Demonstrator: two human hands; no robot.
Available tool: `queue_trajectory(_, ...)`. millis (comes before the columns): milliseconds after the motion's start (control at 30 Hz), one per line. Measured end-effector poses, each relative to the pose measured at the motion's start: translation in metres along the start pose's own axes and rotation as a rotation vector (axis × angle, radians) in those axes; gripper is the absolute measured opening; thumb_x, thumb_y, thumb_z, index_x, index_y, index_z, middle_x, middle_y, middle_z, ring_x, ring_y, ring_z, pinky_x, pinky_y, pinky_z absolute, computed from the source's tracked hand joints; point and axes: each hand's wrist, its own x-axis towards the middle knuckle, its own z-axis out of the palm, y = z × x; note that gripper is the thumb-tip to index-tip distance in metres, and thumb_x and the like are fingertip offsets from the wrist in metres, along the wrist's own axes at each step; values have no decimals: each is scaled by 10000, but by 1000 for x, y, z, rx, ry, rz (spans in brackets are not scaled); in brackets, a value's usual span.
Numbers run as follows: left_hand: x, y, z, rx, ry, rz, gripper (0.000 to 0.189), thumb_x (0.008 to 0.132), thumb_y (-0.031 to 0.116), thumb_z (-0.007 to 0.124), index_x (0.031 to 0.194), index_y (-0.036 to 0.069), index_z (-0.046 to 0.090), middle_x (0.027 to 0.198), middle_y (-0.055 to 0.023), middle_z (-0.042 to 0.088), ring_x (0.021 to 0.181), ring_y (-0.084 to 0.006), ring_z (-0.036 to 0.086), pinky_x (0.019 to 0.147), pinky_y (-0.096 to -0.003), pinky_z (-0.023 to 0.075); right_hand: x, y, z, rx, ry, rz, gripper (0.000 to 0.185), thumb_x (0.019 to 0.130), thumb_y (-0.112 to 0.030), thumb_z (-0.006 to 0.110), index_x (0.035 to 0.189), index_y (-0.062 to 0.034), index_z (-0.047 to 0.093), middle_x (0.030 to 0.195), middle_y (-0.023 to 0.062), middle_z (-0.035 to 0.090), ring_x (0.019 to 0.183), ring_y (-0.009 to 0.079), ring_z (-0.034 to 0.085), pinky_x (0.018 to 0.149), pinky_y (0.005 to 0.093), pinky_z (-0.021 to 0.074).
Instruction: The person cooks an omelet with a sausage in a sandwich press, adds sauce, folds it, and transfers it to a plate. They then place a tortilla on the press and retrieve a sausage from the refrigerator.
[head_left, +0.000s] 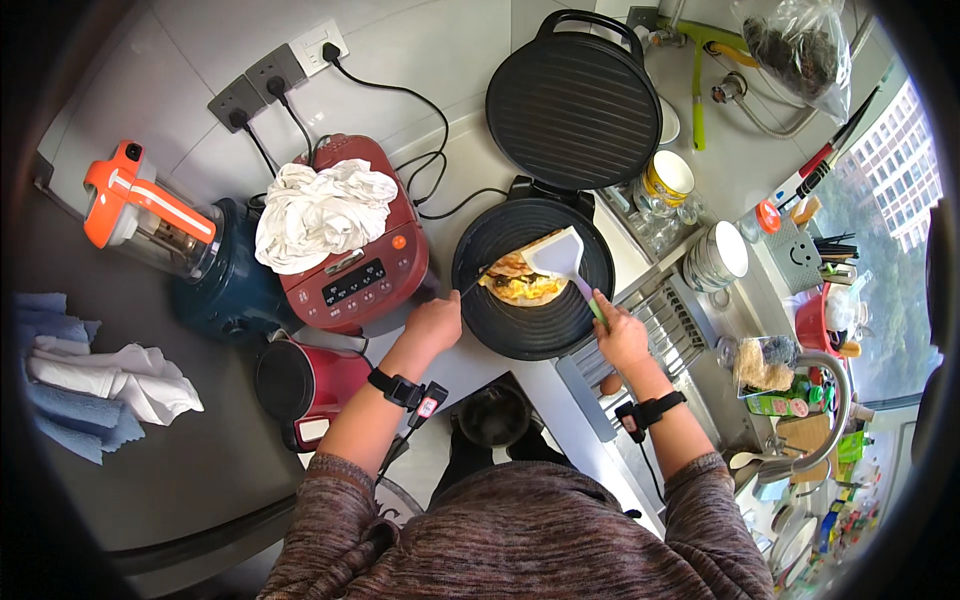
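In the round black pan of an electric griddle (517, 337) lies a folded pancake (525, 298) with egg and dark green filling showing along its open side. My right hand (624, 334) grips the green and lilac handle of a spatula (555, 253), whose pale blade rests over the pancake's upper right part. At the pan's left rim, my left hand (436, 324) is closed around a thin dark utensil, probably chopsticks (474, 280), that reaches to the pancake's left end. The griddle's ridged lid (574, 112) stands raised behind the pan.
Left are a red rice cooker (352, 292) topped by a white cloth (326, 214), a blender (225, 285) and a red kettle (322, 382). A power cord (446, 142) trails behind. A sink rack (675, 322) with an egg (611, 384), stacked bowls (716, 259) and a faucet (832, 397) stand right.
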Motion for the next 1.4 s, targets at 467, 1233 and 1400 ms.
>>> queue_trajectory(467,-39,32,11,-156,-29,21,529,856,72,406,1379,10,354,1078,-240,614,949,-392,619,794,-478,500,1,29,-2,-92,-48,-103,535,837,-215,587,1356,-260,463,911,130,633,762,329,640,680,423,526)
queue_trajectory(1233,-19,32,47,-11,-84,37,608,844,68,435,1425,8,268,1095,-224,591,907,-383,618,780,-449,507,-46,48,-21,179,105,70,501,818,-155,616,1302,-249,528,878,141,606,767,346,624,683,418,516)
queue_trajectory(1400,-19,35,42,73,-71,76,586,868,88,384,1429,-15,247,1027,-254,603,854,-374,649,722,-452,533,-83,35,-3,-125,176,183,510,816,-164,600,1316,-219,517,823,124,587,607,313,615,528,413,506)
